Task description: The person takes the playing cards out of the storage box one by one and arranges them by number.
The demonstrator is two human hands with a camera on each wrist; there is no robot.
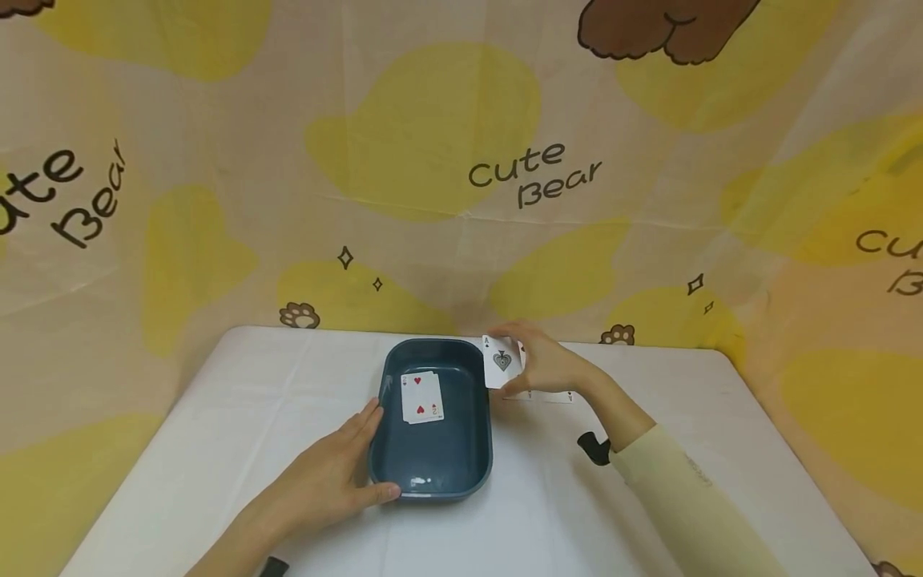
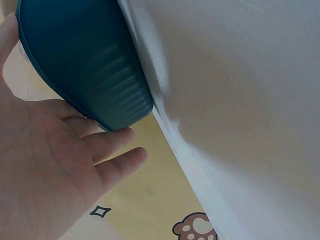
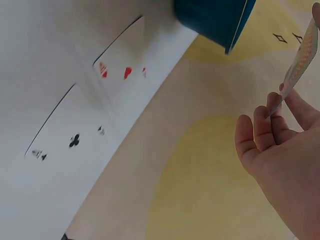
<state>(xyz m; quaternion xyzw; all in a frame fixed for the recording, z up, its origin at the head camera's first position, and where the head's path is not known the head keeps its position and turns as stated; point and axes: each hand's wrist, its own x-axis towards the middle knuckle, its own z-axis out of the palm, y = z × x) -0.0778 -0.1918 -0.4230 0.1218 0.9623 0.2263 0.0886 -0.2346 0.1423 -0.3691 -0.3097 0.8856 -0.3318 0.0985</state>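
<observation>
A dark blue rectangular dish [image 1: 461, 489] stands on the table, holding a small stack of playing cards with the two of hearts [image 1: 421, 399] on top. My left hand [image 1: 328, 473] rests against the dish's left side, fingers nearly straight along the outer wall [image 2: 100, 65] and the thumb by the near-left corner. Beyond the dish's far right corner, my right hand [image 1: 544, 361] pinches an ace of spades [image 1: 500, 362] between thumb and fingers. The card is raised off the table, face toward the head camera; its patterned back [image 3: 302, 57] shows in the right wrist view.
Below the right hand, an ace of clubs [image 3: 74, 140] and a card with red hearts [image 3: 127, 72] lie face up near the far table edge. Behind the white-covered table [image 1: 310, 377] hangs a yellow patterned cloth [image 1: 433, 240]. A black piece [image 1: 594, 449] shows by the right wrist.
</observation>
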